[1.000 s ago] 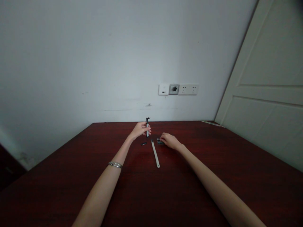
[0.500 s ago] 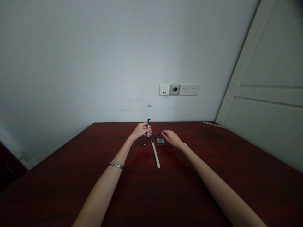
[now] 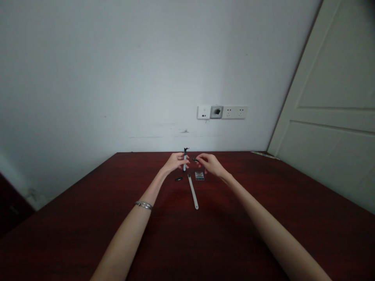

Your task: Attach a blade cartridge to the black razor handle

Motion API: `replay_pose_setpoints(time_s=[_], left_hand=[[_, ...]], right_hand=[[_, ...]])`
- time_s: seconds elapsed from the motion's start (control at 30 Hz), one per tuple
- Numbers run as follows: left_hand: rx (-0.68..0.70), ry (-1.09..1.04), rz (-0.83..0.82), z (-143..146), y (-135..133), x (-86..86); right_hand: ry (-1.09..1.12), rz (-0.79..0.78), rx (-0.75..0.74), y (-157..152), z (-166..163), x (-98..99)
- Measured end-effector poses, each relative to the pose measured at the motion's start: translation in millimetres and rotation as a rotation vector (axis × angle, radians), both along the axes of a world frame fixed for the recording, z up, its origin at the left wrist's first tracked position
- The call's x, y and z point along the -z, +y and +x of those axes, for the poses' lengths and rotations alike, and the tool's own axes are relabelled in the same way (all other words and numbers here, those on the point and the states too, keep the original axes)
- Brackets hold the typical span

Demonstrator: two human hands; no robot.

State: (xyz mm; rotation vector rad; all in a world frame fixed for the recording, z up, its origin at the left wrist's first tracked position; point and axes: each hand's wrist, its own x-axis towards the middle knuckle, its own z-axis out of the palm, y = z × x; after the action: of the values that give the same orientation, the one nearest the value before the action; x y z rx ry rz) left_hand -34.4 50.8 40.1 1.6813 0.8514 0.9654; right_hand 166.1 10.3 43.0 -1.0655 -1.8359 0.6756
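My left hand (image 3: 177, 161) is closed around a slim white-and-black handle (image 3: 184, 157), held upright. A small black head at its top juts to the right, like that of a razor. Just right of it, my right hand (image 3: 209, 163) pinches a small dark piece (image 3: 195, 159), apart from the handle and too small to name. Below the right hand lies a small clear plastic box (image 3: 199, 176). A long whitish bar (image 3: 193, 192) with a dark upper end rests on the table in front. Left of the bar's upper end lies another small black piece (image 3: 178, 179).
The dark red wooden table (image 3: 187, 242) reaches back to a pale wall (image 3: 117, 78) with socket plates (image 3: 234, 112). A whitish strip (image 3: 265, 155) lies at the back right corner, beside a light panelled door (image 3: 331, 86).
My right hand has moved left and slightly up with the small dark piece, from beside the clear box to near the handle. The left hand keeps its hold almost unmoved.
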Motion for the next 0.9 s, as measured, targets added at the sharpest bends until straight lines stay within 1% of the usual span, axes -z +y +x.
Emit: replay_pose_setpoints(time_s=[0.23,0.4,0.67,0.9], left_hand=[[0.045,-0.004,-0.008,2.8,-5.2,-3.4],[0.036,-0.006,-0.015,5.6,-8.4,-4.8],[0.069,0.002,-0.033,8.8,-9.0,-3.9],[0.039,-0.009,0.0,6.3,-8.2,-4.5]], right_hand=[[-0.025,-0.013,-0.008,-3.5,-5.3,1.2],[-0.056,-0.013,0.011,-2.7,-6.7,4.9],[-0.09,0.009,0.006,-5.1,-9.8,4.3],[-0.01,-0.026,-0.056,-5.0,-7.0,4.6]])
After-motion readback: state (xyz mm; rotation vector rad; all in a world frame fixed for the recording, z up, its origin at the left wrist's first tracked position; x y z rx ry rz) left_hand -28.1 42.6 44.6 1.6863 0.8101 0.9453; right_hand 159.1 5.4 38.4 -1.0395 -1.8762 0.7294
